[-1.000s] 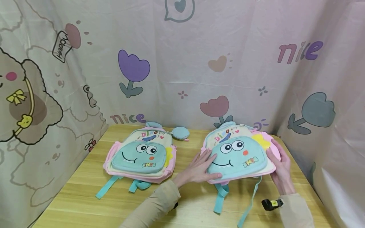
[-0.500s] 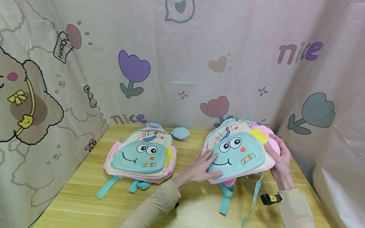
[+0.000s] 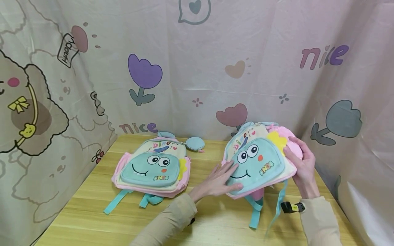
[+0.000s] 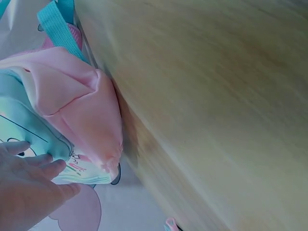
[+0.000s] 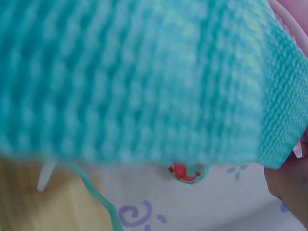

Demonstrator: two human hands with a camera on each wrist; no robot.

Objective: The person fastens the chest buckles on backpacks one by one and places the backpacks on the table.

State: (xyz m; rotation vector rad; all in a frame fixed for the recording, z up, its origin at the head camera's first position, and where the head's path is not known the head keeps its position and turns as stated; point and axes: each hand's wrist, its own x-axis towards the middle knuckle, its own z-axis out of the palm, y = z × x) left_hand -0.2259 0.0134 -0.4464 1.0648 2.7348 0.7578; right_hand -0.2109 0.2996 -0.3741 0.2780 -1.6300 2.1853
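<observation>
A child's backpack (image 3: 258, 159), teal and cream with pink sides and a cartoon face, is tilted up on its right side. My right hand (image 3: 303, 165) grips its right edge by the pink side, thumb at the front; the other fingers are partly hidden. My left hand (image 3: 217, 181) lies with spread fingers against the lower left of the front pocket. The left wrist view shows those fingers (image 4: 41, 166) over the pocket beside the pink side panel (image 4: 77, 101). Close before the right wrist camera, a teal webbing strap (image 5: 134, 82) covers most of the view.
A matching backpack (image 3: 150, 167) lies face up at left on the wooden table (image 3: 215, 225), its straps toward the front. A small round blue pouch (image 3: 195, 143) is attached near its top. Printed curtains (image 3: 191, 68) hang behind and at both sides.
The right-hand backpack's right side has risen, and the bag has turned anticlockwise with my right hand. Its hanging straps have shifted right. The left hand stays against the pocket; the other backpack has not moved.
</observation>
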